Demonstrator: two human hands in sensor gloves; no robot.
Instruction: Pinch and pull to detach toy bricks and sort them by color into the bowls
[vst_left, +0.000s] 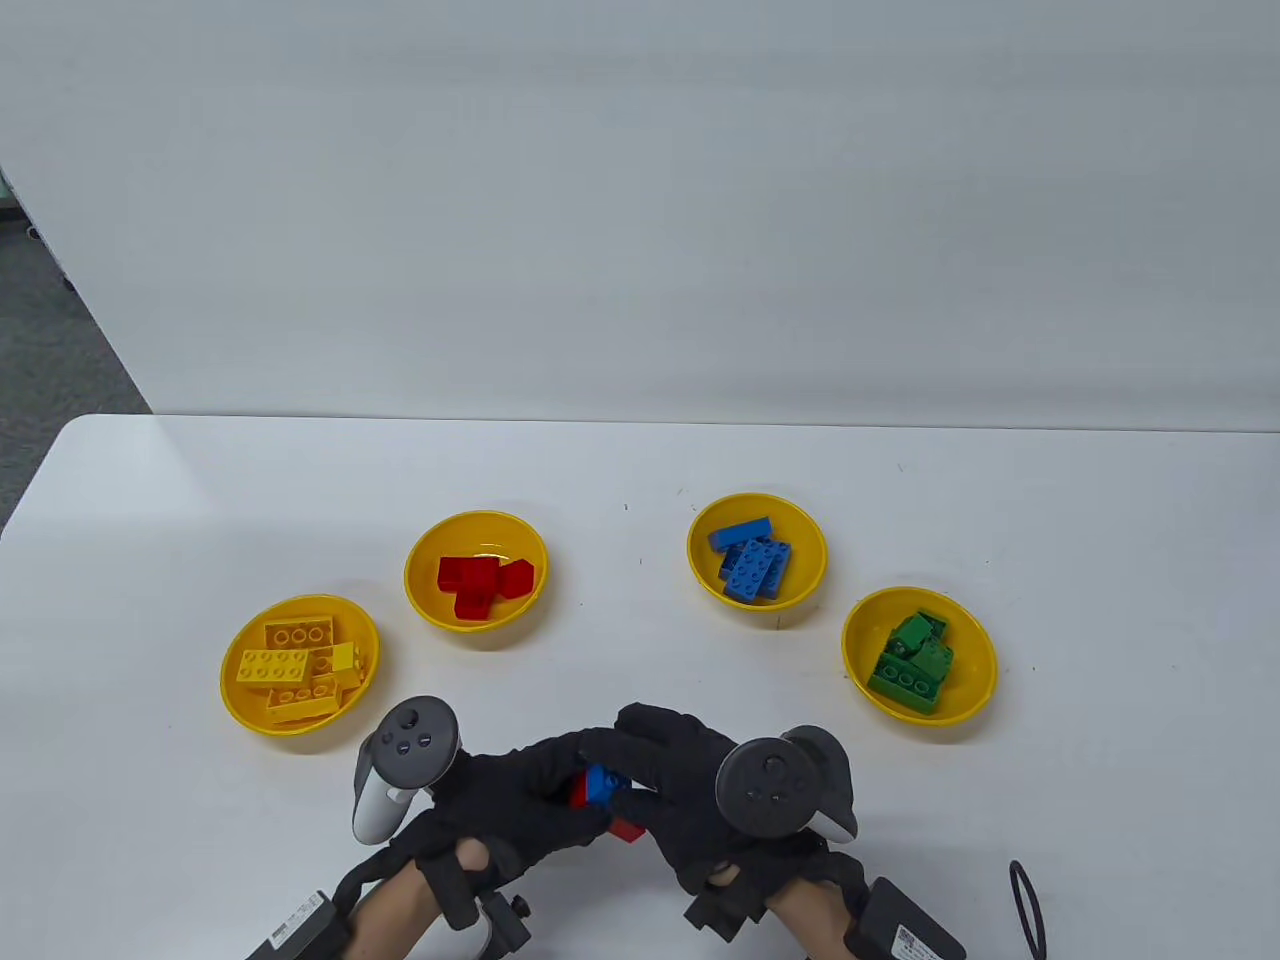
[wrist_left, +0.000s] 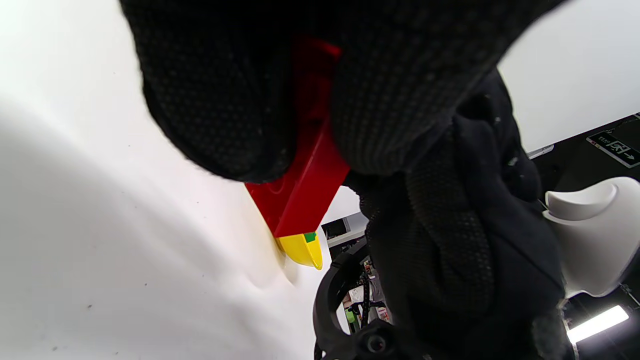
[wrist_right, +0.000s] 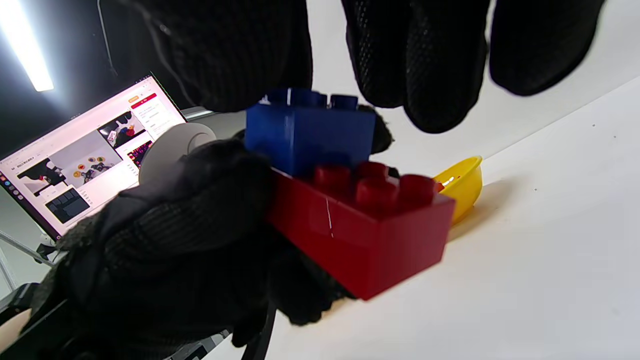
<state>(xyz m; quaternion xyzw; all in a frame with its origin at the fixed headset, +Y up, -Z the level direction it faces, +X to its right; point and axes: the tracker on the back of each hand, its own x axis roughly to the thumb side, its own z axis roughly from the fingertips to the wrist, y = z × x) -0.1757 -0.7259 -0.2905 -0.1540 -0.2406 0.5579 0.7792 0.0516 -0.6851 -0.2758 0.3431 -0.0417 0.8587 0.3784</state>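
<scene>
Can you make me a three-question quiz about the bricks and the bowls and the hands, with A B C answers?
1. Where are the green bricks?
A. In the bowl farthest right
B. In the bowl farthest left
C. Loose on the table

2. How many yellow bowls stand on the table?
A. Two
B. Four
C. Six

3. What is the blue brick doing?
A. Lying in a bowl
B. Lying alone on the table
C. Stuck on top of the red brick held between the hands

Answers:
1. A: the table view shows the green pile in the rightmost bowl.
2. B: four bowls sit in an arc, holding yellow, red, blue and green bricks.
3. C: the right wrist view shows the blue brick on the red one's studs, the left hand gripping the red brick, the right hand over the blue.
</scene>
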